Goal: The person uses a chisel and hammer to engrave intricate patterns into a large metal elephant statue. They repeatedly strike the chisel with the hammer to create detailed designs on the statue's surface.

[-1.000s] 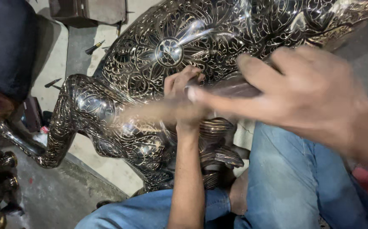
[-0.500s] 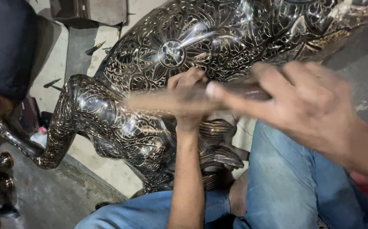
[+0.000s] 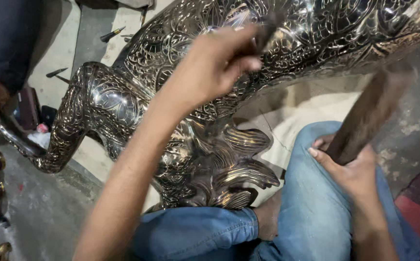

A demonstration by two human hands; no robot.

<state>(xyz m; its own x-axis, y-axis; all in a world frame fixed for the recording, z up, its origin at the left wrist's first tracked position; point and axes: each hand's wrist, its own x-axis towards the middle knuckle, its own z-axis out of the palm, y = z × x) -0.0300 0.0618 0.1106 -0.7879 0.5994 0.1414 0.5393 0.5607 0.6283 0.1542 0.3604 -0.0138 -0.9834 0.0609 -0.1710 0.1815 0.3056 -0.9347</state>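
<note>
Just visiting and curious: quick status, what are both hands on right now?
Left hand shut on a small dark tool, tip at the engraved metal sculpture. Right hand shut on a wooden mallet, raised clear. Nothing between them.

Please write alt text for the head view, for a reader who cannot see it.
A left hand holds a thin dark tool against an engraved metal sculpture, while the right hand grips a blurred wooden handle. The person sits on the floor in jeans.
</note>
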